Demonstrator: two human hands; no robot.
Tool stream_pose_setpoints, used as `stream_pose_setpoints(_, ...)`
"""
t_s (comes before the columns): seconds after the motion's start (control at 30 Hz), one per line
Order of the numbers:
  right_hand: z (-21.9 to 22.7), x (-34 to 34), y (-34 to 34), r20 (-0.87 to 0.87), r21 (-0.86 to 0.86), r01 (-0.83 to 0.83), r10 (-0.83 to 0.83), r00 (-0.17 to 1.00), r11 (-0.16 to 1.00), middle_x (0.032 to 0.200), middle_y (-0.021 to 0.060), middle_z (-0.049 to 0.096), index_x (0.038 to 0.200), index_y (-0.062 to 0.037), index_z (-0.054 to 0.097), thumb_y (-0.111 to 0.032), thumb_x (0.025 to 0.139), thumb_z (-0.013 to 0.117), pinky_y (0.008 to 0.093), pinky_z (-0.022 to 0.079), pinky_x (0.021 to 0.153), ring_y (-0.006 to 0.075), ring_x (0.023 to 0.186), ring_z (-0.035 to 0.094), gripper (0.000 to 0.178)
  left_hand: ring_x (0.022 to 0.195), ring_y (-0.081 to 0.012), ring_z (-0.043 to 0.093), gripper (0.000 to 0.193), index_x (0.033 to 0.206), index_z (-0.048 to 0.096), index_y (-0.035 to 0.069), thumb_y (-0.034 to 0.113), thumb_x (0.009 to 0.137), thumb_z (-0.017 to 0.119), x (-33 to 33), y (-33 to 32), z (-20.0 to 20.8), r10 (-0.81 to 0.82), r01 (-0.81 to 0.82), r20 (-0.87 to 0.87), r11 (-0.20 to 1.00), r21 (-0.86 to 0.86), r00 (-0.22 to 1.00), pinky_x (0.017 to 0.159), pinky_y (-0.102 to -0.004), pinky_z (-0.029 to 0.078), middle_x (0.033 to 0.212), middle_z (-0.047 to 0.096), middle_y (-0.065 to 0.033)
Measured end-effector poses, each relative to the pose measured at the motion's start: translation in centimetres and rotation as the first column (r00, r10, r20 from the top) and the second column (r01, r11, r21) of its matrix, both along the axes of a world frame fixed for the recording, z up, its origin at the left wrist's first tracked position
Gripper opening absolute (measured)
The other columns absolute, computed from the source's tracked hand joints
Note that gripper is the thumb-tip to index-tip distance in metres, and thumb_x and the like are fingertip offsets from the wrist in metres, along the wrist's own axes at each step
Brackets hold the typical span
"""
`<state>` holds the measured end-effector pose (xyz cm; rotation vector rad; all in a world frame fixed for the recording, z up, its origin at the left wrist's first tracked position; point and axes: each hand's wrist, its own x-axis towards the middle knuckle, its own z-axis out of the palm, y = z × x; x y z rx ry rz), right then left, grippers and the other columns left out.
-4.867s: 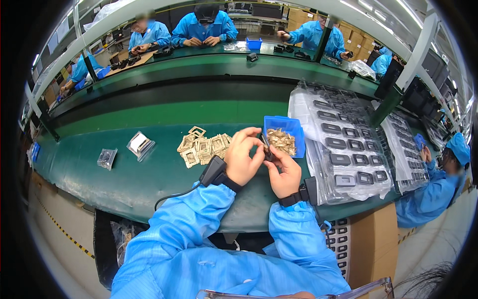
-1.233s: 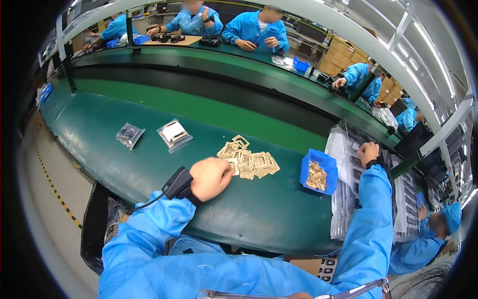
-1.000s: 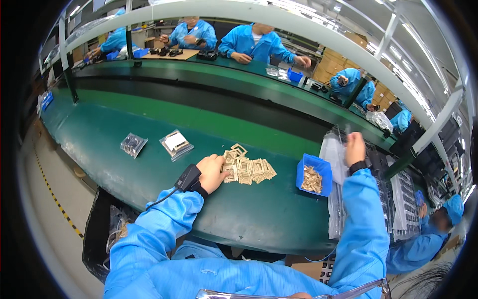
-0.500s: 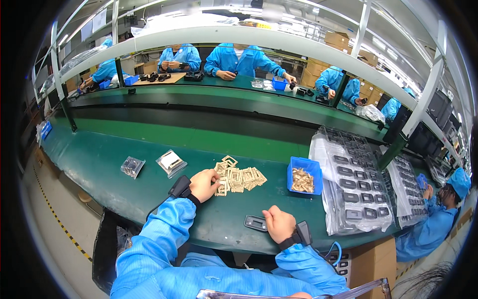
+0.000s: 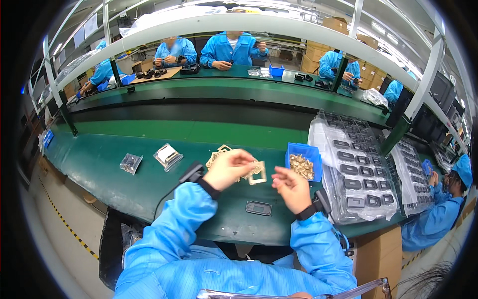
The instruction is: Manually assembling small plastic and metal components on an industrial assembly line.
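Held up over the table, a tan rectangular frame point(image 5: 263, 172) is pinched in the fingers of my left hand point(image 5: 226, 170). Behind and below that hand lies a pile of similar tan frames point(image 5: 214, 158), mostly hidden by it now. My right hand point(image 5: 293, 189) hovers just right of the held frame, empty, fingers partly curled and apart, not touching it. A small dark oblong plastic housing point(image 5: 259, 208) with a window lies flat on the table below and between the hands.
A blue bin point(image 5: 319, 158) of small tan pieces stands right of the hands. Beyond it are stacked clear trays of dark housings point(image 5: 366, 171). Two small plastic bags point(image 5: 131, 163) point(image 5: 168, 156) lie left on the green table point(image 5: 99, 164). Co-workers sit across and at right.
My left hand has lifted a frame from the pile and moved right. My right hand has left the dark housing and risen toward the frame.
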<state>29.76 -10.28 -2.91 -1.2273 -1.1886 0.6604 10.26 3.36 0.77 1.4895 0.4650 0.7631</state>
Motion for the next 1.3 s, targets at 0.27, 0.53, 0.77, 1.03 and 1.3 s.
stream_pose_setpoints(0.27,1.0,5.2,1.2,-0.351,0.107,0.119,-0.074,0.933,0.987,0.095,0.0099,0.072,0.109,0.0028,0.071,-0.011,0.099,0.061,0.0237,0.056,0.063,0.0128,0.075,0.069,0.019,0.090,-0.0303,0.069,0.017,0.094,0.073,0.005,0.008,0.078,0.076,10.7,-1.0,1.1,0.191,-0.254,0.212,0.236,0.938,0.958,0.073,-0.0363,0.058,0.099,0.070,-0.0108)
stream_pose_setpoints(0.53,0.0,6.1,-0.4,-0.172,0.064,0.367,-0.352,0.920,0.928,0.081,0.0054,0.070,0.100,0.0037,0.074,-0.011,0.096,0.066,0.0224,0.054,0.057,0.0084,0.065,0.063,0.017,0.088,-0.0285,0.070,0.023,0.104,0.065,0.003,0.014,0.084,0.069,13.4,-2.1,-0.5,0.073,-0.032,0.020,0.171,0.985,0.997,0.073,-0.0361,0.058,0.101,0.071,-0.0111)
stream_pose_setpoints(0.77,0.0,5.3,-0.4,-0.137,-0.012,0.424,-0.421,0.897,0.906,0.076,0.0031,0.069,0.095,0.0040,0.073,-0.006,0.094,0.066,0.0218,0.053,0.055,0.0058,0.063,0.061,0.012,0.084,-0.0243,0.069,0.020,0.095,0.063,0.002,0.019,0.086,0.068,13.7,-2.1,-2.0,0.135,-0.024,0.016,0.055,0.998,0.991,0.068,-0.0356,0.057,0.094,0.069,-0.0100)
stream_pose_setpoints(1.03,-0.2,5.8,-0.2,-0.127,-0.004,0.386,-0.383,0.915,0.923,0.075,0.0010,0.067,0.090,0.0026,0.069,-0.002,0.095,0.064,0.0206,0.043,0.050,0.0030,0.063,0.058,0.009,0.076,-0.0315,0.066,0.009,0.088,0.066,0.003,0.010,0.083,0.068,14.4,-1.5,-1.9,0.221,-0.128,0.026,0.461,0.878,0.975,0.066,-0.0404,0.054,0.084,0.066,-0.0130)
stream_pose_setpoints(1.3,-0.1,6.5,-0.2,-0.259,-0.064,0.454,-0.454,0.853,0.889,0.086,0.0095,0.072,0.096,-0.0002,0.060,-0.009,0.101,0.055,0.0224,0.052,0.053,0.0111,0.066,0.067,0.012,0.068,-0.0217,0.067,0.010,0.087,0.069,0.001,0.011,0.086,0.070,14.6,-0.4,-1.6,0.367,-0.097,-0.229,0.687,0.720,0.902,0.064,-0.0317,0.054,0.079,0.069,-0.0129)
